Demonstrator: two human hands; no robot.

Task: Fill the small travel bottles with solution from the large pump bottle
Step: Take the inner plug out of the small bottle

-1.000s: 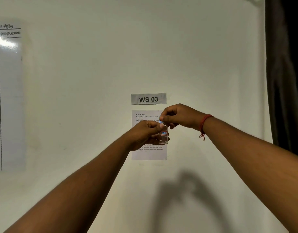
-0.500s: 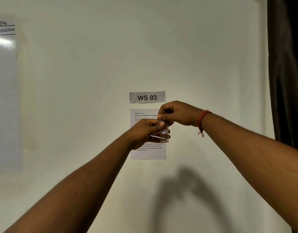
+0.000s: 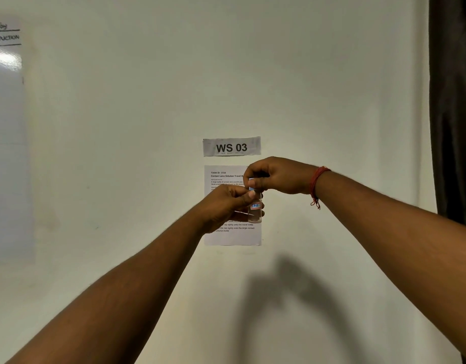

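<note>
A small clear travel bottle (image 3: 255,212) with a red-and-blue label is held upright in front of the wall. My left hand (image 3: 225,206) wraps around its body from the left. Above it, my right hand (image 3: 277,176) pinches the light-blue cap (image 3: 251,189) at the bottle's top with thumb and fingers. A red thread band circles my right wrist. The large pump bottle is not in view.
A white wall fills the view, with a "WS 03" sign (image 3: 231,146) and a printed task sheet (image 3: 231,236) behind my hands. A whiteboard (image 3: 6,143) hangs at the left edge. A dark curtain (image 3: 452,106) hangs at the right edge.
Both hands with the bottle have stayed almost in place in front of the sheet; my right fingers have shifted slightly on the cap. The view has drifted a little.
</note>
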